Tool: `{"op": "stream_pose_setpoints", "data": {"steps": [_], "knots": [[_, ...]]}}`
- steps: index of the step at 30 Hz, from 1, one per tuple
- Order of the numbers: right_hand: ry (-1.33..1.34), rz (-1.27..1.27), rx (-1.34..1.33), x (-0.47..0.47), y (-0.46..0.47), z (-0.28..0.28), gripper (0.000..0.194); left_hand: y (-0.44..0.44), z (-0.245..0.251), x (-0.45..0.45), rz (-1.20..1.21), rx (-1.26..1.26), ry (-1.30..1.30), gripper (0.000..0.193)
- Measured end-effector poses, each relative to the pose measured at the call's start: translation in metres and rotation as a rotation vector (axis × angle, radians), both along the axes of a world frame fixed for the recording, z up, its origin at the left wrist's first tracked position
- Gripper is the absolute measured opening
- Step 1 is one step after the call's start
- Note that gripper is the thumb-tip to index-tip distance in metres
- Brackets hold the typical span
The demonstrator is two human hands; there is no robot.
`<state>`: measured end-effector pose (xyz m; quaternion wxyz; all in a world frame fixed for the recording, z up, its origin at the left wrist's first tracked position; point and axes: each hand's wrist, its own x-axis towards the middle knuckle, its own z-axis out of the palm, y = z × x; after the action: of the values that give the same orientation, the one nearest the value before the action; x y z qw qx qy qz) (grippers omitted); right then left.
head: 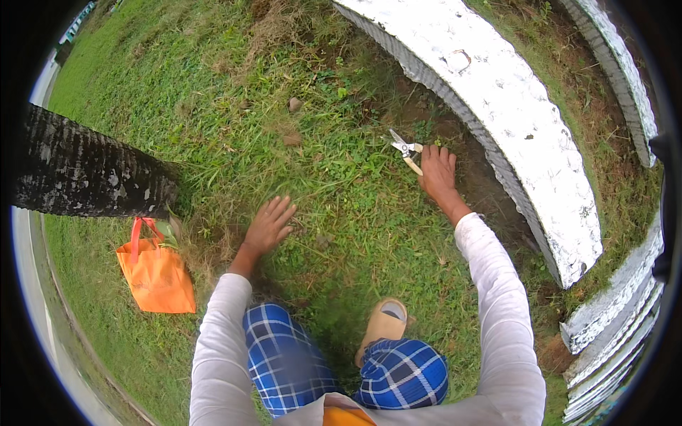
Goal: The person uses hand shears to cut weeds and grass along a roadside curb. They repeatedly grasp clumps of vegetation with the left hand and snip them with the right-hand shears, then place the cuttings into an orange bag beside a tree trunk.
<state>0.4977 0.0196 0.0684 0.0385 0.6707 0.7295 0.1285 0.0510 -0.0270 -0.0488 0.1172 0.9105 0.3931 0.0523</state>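
Observation:
My right hand [439, 173] is closed around the light-coloured handles of a pair of pruning shears [406, 150], whose metal blades are parted and point up and left. The shears are over grass at the edge of bare soil. My left hand [269, 226] has its fingers spread, palm down, over the grass [341, 213], with nothing seen in it. Whether it touches the ground I cannot tell. My knees in blue plaid cloth and one tan slipper [386, 322] show below the hands.
A tree trunk [96, 165] stands at the left, with an orange bag [157, 277] beside its base. A white-topped concrete edging [511, 101] curves along the right. White concrete steps [613, 319] lie at lower right. A small stone [294, 104] lies in the grass ahead.

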Motion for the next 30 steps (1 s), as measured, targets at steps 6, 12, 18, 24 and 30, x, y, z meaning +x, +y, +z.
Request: {"op": "stream_pose_setpoints", "data": {"steps": [6,12,18,24,30], "knots": [[0.02,0.056,-0.149,-0.017,0.027,-0.01,0.028,0.008,0.029,0.004,-0.042,-0.145,0.044,0.06],[0.295,-0.035,-0.42,-0.001,-0.022,-0.017,0.05,0.073,0.103,0.074,0.078,-0.653,0.477,0.063],[0.427,-0.152,-0.452,0.027,-0.102,-0.027,0.072,0.083,0.1,0.216,0.035,0.123,-0.044,0.063],[0.516,-0.162,-0.334,0.032,-0.114,-0.029,0.073,0.11,0.046,0.212,0.142,-0.136,-0.031,0.039],[0.535,-0.166,-0.384,-0.008,-0.069,-0.039,0.072,0.124,0.061,0.164,0.586,-0.224,-0.664,0.026]]}}
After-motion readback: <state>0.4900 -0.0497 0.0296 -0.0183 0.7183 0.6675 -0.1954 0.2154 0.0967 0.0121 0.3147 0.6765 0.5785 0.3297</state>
